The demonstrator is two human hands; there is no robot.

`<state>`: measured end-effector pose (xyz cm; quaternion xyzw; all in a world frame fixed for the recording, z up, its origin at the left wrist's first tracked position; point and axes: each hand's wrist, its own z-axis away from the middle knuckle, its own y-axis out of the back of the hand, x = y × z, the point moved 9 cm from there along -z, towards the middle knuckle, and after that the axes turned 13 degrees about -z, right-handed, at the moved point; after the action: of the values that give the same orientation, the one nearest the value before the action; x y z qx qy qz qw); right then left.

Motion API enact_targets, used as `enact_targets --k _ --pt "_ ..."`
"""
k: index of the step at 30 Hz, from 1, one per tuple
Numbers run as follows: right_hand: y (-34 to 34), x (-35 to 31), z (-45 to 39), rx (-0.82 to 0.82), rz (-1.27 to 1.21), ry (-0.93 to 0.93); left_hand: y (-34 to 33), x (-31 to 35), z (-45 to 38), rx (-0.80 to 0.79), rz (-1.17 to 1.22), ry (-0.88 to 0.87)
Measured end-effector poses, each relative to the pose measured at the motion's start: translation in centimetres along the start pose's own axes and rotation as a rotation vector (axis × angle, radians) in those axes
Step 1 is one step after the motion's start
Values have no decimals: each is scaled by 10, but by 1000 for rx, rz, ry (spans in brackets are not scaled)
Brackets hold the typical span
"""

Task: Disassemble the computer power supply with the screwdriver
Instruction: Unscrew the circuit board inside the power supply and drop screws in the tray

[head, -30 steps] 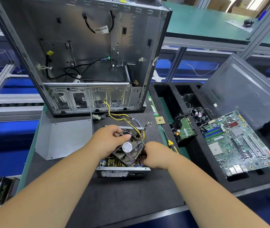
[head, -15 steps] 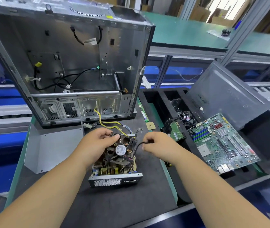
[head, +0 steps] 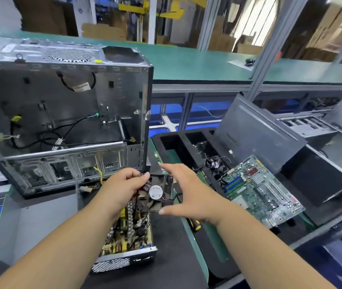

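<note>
since before, left hand (head: 122,190) has lifted the fan (head: 155,193) above the power supply (head: 128,236), gripping it. right hand (head: 189,192) is open beside it.

Bare grey metal case (head: 66,113); matt black mat (head: 166,265).

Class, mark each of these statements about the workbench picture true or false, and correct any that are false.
1. The left hand holds the black fan above the opened power supply. True.
2. The right hand grips the screwdriver. False: its fingers are spread beside the fan, and the yellow-handled screwdriver lies on the mat under the right wrist.
3. The motherboard is mounted inside the computer case. False: it lies on the black tray to the right.
4. The power supply's cover is off, showing its circuit board. True.
5. The computer case stands behind the power supply, its side open. True.
</note>
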<state>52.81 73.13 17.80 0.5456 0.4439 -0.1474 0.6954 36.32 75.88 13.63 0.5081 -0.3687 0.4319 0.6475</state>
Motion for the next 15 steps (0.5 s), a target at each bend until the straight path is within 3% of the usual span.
enact_targets --k 8,15 --pt "38 21 -7 -90 364 105 -42 14 -22 112 -83 107" --pt "100 64 -17 -23 252 108 -83 43 -39 151 -29 134"
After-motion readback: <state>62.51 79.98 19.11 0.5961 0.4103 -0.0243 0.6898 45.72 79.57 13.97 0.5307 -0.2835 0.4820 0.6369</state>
